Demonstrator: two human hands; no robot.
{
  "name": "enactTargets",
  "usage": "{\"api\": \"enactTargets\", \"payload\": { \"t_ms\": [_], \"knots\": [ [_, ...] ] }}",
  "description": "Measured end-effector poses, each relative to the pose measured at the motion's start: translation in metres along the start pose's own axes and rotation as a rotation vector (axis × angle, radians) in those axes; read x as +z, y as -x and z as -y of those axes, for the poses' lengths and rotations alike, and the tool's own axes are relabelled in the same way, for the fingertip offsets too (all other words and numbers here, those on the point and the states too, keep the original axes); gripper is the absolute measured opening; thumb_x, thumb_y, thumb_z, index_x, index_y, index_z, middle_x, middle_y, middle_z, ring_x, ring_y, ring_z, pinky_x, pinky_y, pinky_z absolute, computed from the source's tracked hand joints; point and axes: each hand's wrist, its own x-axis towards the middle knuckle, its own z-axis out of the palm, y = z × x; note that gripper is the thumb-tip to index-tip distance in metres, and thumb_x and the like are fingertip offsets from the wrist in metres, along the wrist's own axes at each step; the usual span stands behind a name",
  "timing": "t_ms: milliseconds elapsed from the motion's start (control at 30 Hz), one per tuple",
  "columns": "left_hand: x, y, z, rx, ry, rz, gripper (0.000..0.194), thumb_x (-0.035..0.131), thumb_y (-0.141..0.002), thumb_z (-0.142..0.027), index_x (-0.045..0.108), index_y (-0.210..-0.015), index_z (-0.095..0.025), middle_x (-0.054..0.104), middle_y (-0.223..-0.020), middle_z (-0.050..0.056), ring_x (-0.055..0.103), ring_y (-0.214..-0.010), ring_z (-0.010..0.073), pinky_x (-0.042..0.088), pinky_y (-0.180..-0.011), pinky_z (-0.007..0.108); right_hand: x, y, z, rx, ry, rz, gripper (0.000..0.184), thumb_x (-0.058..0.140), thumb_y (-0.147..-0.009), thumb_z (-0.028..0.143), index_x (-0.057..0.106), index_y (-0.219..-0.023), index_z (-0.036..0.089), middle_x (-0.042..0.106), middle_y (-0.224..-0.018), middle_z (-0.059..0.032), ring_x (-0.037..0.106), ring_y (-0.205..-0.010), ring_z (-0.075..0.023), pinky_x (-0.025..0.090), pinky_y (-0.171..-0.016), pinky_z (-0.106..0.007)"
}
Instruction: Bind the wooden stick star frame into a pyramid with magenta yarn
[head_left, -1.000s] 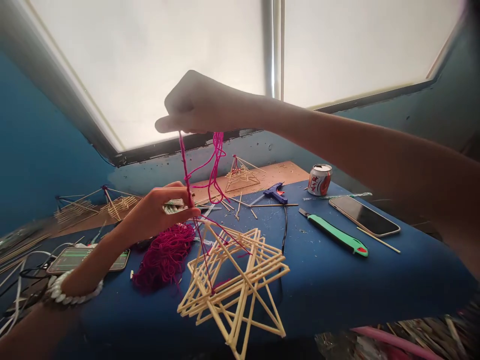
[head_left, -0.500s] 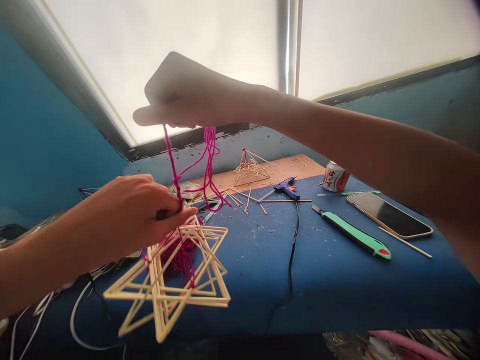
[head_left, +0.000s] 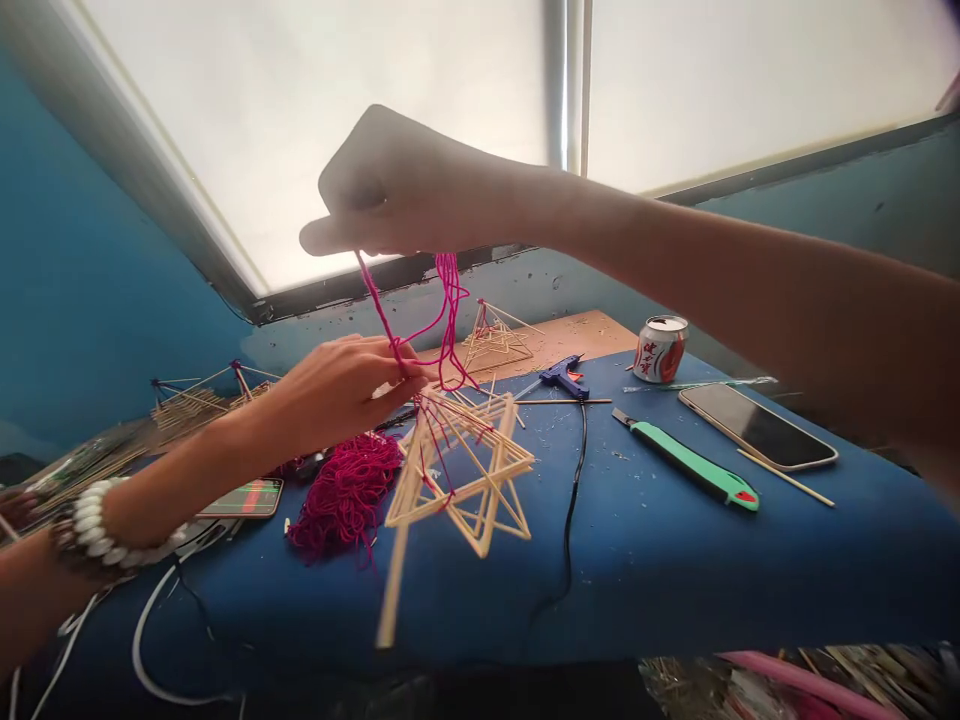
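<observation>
Raised in front of the window, my right hand (head_left: 405,190) is closed around a magenta yarn (head_left: 451,300). One taut strand and a bunch of loops hang down from it. Below, my left hand (head_left: 356,375) pinches the yarn just above a star-shaped frame of thin wooden sticks (head_left: 493,485). Magenta strands run from the pinch down to the frame's sticks. The frame hangs tilted over the blue table, one stick pointing toward me. A loose magenta yarn pile (head_left: 349,495) lies on the table beneath my left forearm.
A blue glue gun (head_left: 566,377) with a black cord lies behind a green utility knife (head_left: 697,465). To the right are a phone (head_left: 757,427), a drink can (head_left: 661,350) and a loose stick (head_left: 787,478). Another stick frame (head_left: 499,340) stands at the back; white cables (head_left: 142,640) run lower left.
Both hands have moved right. The frame has swung right and turned, uncovering the yarn pile. My left hand has risen slightly, still pinching the yarn.
</observation>
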Motion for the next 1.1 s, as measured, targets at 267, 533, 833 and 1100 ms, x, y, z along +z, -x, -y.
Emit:
{"api": "enactTargets", "payload": {
  "t_ms": [267,533,833,1100],
  "knots": [
    [-0.001,0.003,0.041,0.116,0.364,0.173,0.023,0.055,-0.098,-0.028,0.076,-0.108,-0.027,0.070,-0.117,0.007,0.062,-0.112,0.0209,0.053,-0.095,0.035,-0.014,0.016,-0.004,0.190,-0.084,-0.008,0.050,0.060,-0.085,0.031,0.026,-0.051,0.020,0.020,-0.051,0.0076,0.015,-0.053,-0.0061,0.011,-0.049,-0.030],
    [0.023,0.015,0.047,0.000,0.631,-0.122,0.009,0.072,-0.086,-0.027,0.080,-0.081,-0.025,0.075,-0.090,0.007,0.067,-0.087,0.0183,0.056,-0.076,0.032,-0.016,0.018,-0.008,0.381,0.005,0.017,0.051,0.059,-0.090,0.025,0.032,-0.047,0.018,0.023,-0.043,0.0086,0.019,-0.051,-0.0040,0.017,-0.050,-0.024],
    [0.081,-0.008,0.006,-0.139,0.464,-0.415,0.029,0.070,-0.086,-0.032,0.054,-0.068,-0.018,0.067,-0.078,0.000,0.057,-0.073,0.0137,0.044,-0.076,0.031,-0.022,0.032,-0.019,0.215,0.199,0.061,0.055,0.062,-0.089,0.025,0.022,-0.052,0.018,0.012,-0.060,0.0053,0.012,-0.060,-0.0070,0.010,-0.055,-0.028],
    [0.102,-0.044,0.017,-0.223,-0.044,-0.553,0.034,0.053,-0.092,-0.023,0.044,-0.059,-0.019,0.058,-0.063,0.000,0.052,-0.067,0.0161,0.040,-0.079,0.035,-0.028,0.050,-0.011,0.295,0.566,0.154,0.056,0.063,-0.093,0.045,0.031,-0.057,0.017,0.024,-0.056,0.0052,0.016,-0.059,-0.0080,0.016,-0.059,-0.029]
  ]
}}
